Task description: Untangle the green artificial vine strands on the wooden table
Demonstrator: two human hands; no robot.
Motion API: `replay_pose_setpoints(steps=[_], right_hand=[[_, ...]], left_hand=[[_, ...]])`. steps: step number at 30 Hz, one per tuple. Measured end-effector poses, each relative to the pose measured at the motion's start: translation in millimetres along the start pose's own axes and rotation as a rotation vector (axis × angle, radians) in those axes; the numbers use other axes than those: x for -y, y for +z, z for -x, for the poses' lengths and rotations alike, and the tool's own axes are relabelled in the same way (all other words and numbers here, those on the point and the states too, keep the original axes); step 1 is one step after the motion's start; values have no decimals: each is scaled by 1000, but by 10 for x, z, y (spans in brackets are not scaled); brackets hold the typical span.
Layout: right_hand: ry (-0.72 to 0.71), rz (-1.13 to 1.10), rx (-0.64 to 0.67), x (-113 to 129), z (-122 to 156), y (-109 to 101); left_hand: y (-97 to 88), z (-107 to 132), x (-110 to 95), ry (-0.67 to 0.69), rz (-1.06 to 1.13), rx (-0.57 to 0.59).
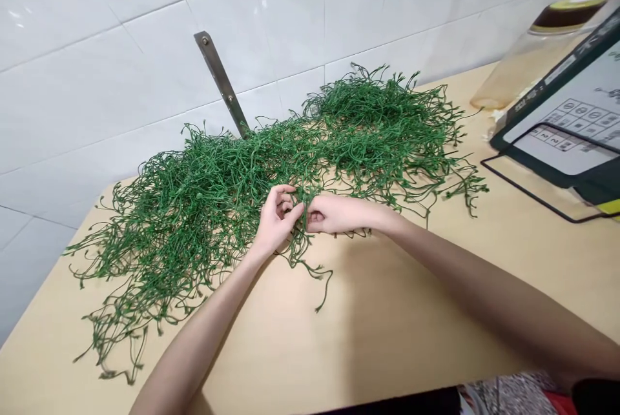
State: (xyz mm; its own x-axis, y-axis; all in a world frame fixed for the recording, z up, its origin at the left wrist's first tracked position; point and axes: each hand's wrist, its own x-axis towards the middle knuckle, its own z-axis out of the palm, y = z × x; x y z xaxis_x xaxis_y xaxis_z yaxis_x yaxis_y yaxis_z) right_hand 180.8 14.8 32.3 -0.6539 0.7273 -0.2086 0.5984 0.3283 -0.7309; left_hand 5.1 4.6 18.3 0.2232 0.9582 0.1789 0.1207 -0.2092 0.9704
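A wide heap of thin, curly green stems [208, 176] with small tufted tips spreads over the wooden table [300, 337]. At the heap's front edge, my left hand [277, 218] has its thumb and fingers curled together around a few stems. My right hand [334, 212] is right beside it, fingers folded and pinching at the same small bunch of green stems [301, 199]. Several stems dangle below the hands onto the table. Exactly which stems each hand grips is partly hidden by the fingers.
A metal bracket [223, 79] rises against the white tiled wall [121, 79] behind the heap. On the right stand a clear bottle with a dark and yellow lid [523, 60], a dark-edged printed board [576, 105] and a black wire frame [527, 189].
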Motion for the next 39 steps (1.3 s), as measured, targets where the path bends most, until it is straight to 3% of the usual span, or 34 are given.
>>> replay_pose_setpoints(steps=[3, 10, 16, 20, 24, 29, 33, 39], right_hand=[[50, -134, -14, -45, -50, -2], [116, -355, -124, -92, -81, -19], [158, -419, -195, -72, -106, -47], [51, -625, -253, 22, -50, -129], [-100, -639, -151, 60, 83, -251], [-108, -428, 11, 92, 198, -319], [-117, -246, -29, 154, 220, -319], [-19, -243, 1, 189, 249, -382]], left_hand=[[57, -4, 162, 0, 160, -52], [9, -53, 222, -140, 320, -43], [-43, -65, 81, -161, 339, 45], [-71, -47, -53, -182, 295, 98], [-71, -17, -128, -196, 195, 122], [-27, 61, -181, -159, 162, 156], [-1, 165, -157, -167, 214, 8], [38, 379, -37, -102, 263, -272]])
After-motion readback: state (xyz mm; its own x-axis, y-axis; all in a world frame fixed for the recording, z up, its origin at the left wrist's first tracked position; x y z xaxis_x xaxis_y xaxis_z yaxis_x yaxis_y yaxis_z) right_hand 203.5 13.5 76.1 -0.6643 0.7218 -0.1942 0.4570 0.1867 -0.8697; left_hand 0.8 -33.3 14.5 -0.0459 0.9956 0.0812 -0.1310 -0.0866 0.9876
